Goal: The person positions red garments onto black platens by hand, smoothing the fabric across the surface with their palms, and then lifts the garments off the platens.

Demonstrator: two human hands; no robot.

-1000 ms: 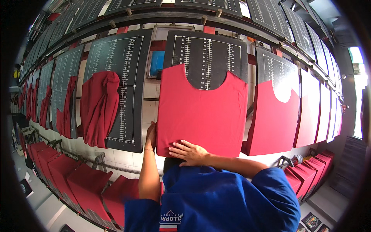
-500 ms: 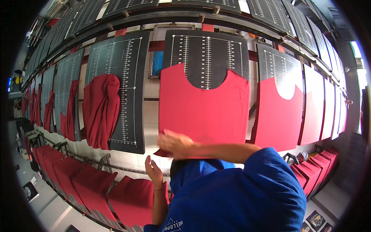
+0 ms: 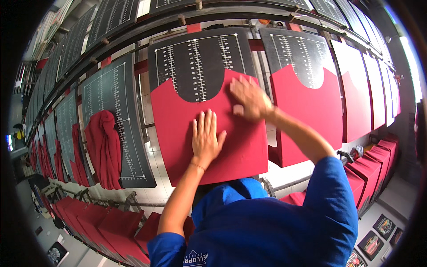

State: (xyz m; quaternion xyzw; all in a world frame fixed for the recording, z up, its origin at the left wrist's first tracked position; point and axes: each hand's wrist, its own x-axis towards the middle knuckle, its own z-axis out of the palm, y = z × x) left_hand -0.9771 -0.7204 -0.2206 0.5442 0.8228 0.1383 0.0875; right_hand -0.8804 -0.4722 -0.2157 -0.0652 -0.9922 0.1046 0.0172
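A red cut shirt panel (image 3: 195, 147) with a scooped neckline lies spread on a dark board (image 3: 202, 66) marked with white ruler lines. My left hand (image 3: 206, 139) rests flat on the middle of the panel below the neckline, fingers stretched out toward the far side. Over the panel's right shoulder, my right hand (image 3: 250, 99) lies with its fingers extended and thumb apart. Neither hand grips anything. The cloth looks mostly smooth, with slight ripples near its right side.
To the right, another board carries a similar red panel (image 3: 307, 115). A bunched red cloth (image 3: 103, 149) lies on the left board (image 3: 129, 147). More boards stand beyond a dark rail (image 3: 147, 38). Red-covered boards (image 3: 120, 229) line the near side.
Both hands have moved from near the panel's lower left edge up onto the cloth, the right to its right shoulder. The view has shifted, and the panel now appears farther left.
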